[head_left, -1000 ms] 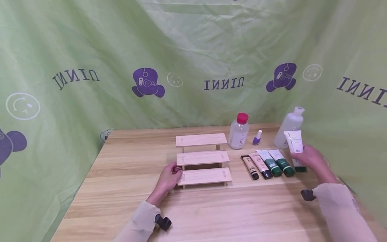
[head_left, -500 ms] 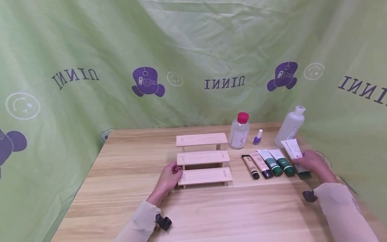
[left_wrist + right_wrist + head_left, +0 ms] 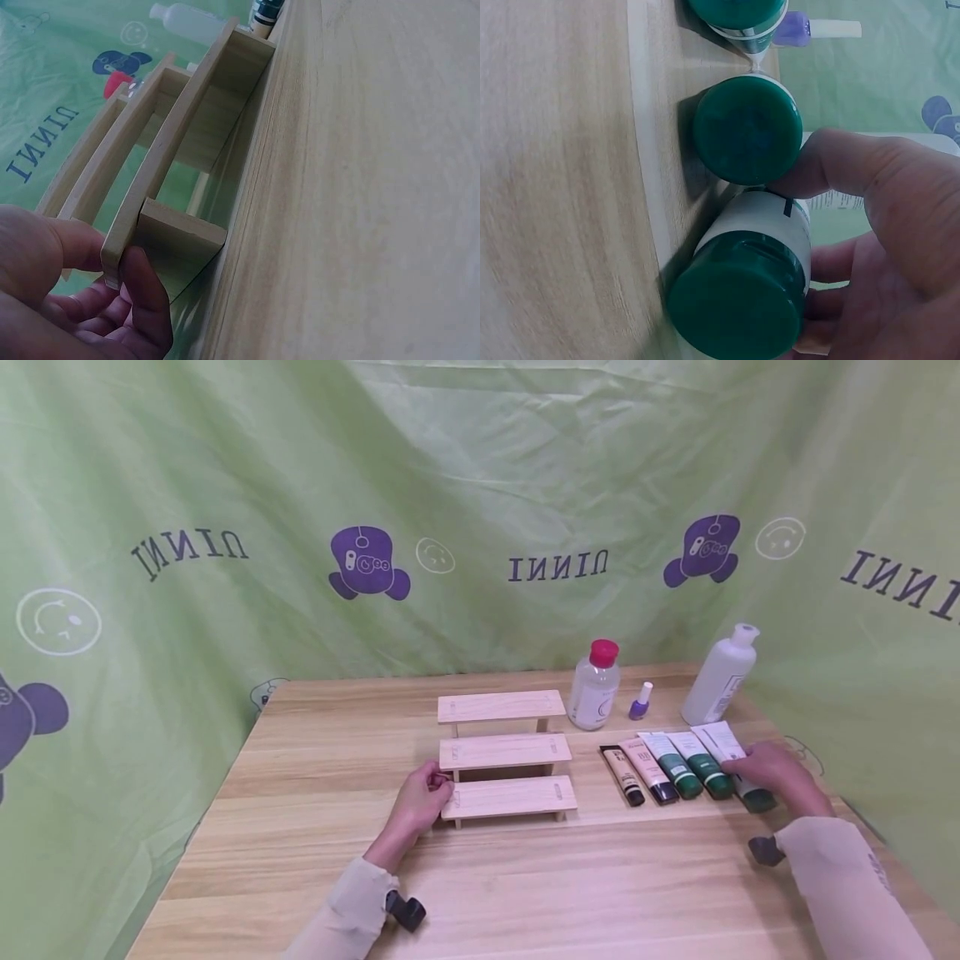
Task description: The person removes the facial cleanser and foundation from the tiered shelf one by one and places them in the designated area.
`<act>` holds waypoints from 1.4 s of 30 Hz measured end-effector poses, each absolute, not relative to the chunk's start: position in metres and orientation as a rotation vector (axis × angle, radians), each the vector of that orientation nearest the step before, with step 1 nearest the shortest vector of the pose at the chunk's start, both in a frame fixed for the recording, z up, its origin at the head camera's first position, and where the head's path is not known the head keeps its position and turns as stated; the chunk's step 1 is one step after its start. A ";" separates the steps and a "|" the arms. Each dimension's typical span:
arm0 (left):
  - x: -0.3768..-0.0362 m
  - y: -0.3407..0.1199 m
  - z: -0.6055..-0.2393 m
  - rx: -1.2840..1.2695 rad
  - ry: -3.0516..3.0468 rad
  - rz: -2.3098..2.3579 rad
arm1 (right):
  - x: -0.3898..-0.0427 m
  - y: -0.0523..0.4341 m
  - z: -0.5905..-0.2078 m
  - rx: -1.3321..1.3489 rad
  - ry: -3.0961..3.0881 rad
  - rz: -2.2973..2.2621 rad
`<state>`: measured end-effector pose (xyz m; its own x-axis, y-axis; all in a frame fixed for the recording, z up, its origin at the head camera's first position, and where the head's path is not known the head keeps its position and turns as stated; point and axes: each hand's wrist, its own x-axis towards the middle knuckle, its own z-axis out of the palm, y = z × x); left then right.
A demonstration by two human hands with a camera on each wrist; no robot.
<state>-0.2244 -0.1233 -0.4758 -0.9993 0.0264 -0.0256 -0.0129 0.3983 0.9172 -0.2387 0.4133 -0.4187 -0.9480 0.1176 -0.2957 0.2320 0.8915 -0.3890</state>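
A three-step wooden rack (image 3: 506,752) stands mid-table. My left hand (image 3: 422,800) pinches the left end of its lowest step, thumb and fingers around the board edge (image 3: 120,251) in the left wrist view. Right of the rack, several tubes lie side by side. The last is a white tube with a green cap (image 3: 738,762), and my right hand (image 3: 765,768) grips it near the cap as it lies on the table. The right wrist view shows that cap (image 3: 739,304) next to a neighbouring green cap (image 3: 746,129), with my thumb between them.
Behind the tubes stand a clear bottle with a pink cap (image 3: 595,687), a small purple nail polish bottle (image 3: 640,702) and a tall white bottle (image 3: 720,677). Green printed cloth hangs behind and at both sides. The table's right edge (image 3: 892,868) runs close to my right arm.
My right hand has lowered the white tube from a raised, tilted hold to lying flat at the right end of the tube row. The left hand has not moved.
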 end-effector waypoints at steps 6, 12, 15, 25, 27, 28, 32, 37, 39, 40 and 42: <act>-0.224 -0.124 -0.476 0.026 2.599 1.710 | -0.238 0.416 -0.422 0.219 2.817 -0.609; -0.224 -0.124 -0.476 0.030 2.598 1.723 | -0.241 0.420 -0.426 0.203 2.836 -0.561; -0.224 -0.124 -0.475 0.026 2.595 1.723 | -0.241 0.419 -0.428 0.217 2.845 -0.555; -0.223 -0.125 -0.474 0.010 2.589 1.712 | -0.230 0.410 -0.423 0.342 2.880 -0.560; -0.223 -0.125 -0.474 0.009 2.587 1.719 | -0.227 0.405 -0.423 0.378 2.925 -0.564; -0.223 -0.125 -0.475 0.017 2.589 1.717 | -0.226 0.402 -0.423 0.389 2.954 -0.570; -0.223 -0.126 -0.476 0.013 2.595 1.719 | -0.227 0.385 -0.420 0.404 3.087 -0.549; -0.223 -0.126 -0.477 0.015 2.594 1.722 | -0.233 0.356 -0.412 0.290 3.251 -0.597; -0.224 -0.126 -0.478 0.017 2.587 1.725 | -0.235 0.342 -0.410 0.220 3.302 -0.665; -0.224 -0.126 -0.478 0.019 2.585 1.723 | -0.236 0.335 -0.409 0.183 3.328 -0.698; -0.224 -0.126 -0.479 0.013 2.578 1.719 | -0.237 0.320 -0.408 0.125 3.372 -0.749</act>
